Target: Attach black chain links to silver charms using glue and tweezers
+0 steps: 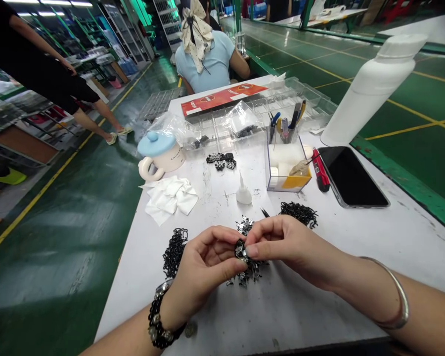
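Two hands point(244, 252) close together, fingertips pinching a black-and-silver chain piece point(241, 250) just above a loose tangle of links point(247, 273) on a white table point(282, 316), with a slip or tight tug risking a dropped piece lost among the black chain heaps point(175, 252) nearby.

A tangled black chain strand point(242, 254) studded with small silver charms is pinched between the left hand point(205, 269) and right hand point(287, 244) above the white bench point(282, 316), its loose end drooping, a heap of plain black chain point(175, 252) just beside it toward the bench's left edge.
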`<state>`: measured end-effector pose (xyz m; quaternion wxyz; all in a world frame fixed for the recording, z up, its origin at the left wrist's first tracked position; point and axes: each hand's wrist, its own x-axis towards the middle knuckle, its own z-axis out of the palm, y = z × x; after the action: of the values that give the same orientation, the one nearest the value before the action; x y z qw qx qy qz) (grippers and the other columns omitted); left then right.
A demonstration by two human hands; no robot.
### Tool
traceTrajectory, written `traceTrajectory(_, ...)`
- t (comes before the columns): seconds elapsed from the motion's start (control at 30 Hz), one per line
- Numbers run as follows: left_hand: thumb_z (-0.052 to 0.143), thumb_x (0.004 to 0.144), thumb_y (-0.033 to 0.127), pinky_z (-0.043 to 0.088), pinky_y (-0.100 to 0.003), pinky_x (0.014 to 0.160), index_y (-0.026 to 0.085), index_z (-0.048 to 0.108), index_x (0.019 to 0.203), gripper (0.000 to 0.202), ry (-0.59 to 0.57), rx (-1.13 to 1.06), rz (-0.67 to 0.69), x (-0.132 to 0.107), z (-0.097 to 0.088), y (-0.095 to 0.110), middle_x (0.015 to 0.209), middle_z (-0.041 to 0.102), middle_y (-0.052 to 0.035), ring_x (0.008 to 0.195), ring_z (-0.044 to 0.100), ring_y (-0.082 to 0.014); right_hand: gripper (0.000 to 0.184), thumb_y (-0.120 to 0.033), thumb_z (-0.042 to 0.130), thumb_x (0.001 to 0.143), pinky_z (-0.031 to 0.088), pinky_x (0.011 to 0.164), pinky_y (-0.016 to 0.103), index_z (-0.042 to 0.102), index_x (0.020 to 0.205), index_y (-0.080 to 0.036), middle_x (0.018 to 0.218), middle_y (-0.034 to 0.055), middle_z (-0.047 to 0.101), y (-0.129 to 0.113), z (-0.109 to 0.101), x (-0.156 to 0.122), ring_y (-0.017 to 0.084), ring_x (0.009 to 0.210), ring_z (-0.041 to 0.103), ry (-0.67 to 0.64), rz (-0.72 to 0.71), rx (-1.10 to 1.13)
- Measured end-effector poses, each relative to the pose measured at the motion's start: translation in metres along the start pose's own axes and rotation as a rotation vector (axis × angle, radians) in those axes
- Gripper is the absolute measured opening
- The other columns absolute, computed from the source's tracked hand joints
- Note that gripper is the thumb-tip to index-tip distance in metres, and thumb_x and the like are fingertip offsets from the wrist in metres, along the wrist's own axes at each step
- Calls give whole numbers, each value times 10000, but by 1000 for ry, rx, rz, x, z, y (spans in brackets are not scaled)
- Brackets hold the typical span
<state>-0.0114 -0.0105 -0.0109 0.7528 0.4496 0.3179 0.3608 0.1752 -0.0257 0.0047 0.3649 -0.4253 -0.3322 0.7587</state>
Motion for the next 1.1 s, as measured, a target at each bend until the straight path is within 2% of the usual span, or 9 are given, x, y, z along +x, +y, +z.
traceTrajectory(0.13,752,682,42,531,-177,790,188,660,872,256,9,-1,22,0,0,-2,956,664,-6,875,655,-103,106,-241,777,613,392,651,222,686,644,-198,658,-21,634,1,2,1,86,655,522,20,-4,-16)
traceTrajectory(0.37,776,668,89,519,-198,788,184,650,858,247,47,47,32,-2,-1,-2,942,648,-15,874,644,-119,148,-298,778,622,377,656,231,679,635,-189,642,-15,608,4,3,3,95,668,512,32,-4,-30)
traceTrajectory(0.6,789,656,113,511,-201,779,179,650,828,231,59,58,43,-2,0,-1,914,633,-11,852,631,-116,127,-240,778,596,375,680,245,689,643,-162,667,3,636,5,4,5,107,688,531,12,-27,19)
traceTrajectory(1.1,801,638,116,509,-210,776,166,648,819,242,85,61,34,-2,0,0,913,630,-27,847,631,-126,123,-244,776,606,370,698,261,690,641,-163,664,2,637,5,3,5,116,692,530,-1,-16,60)
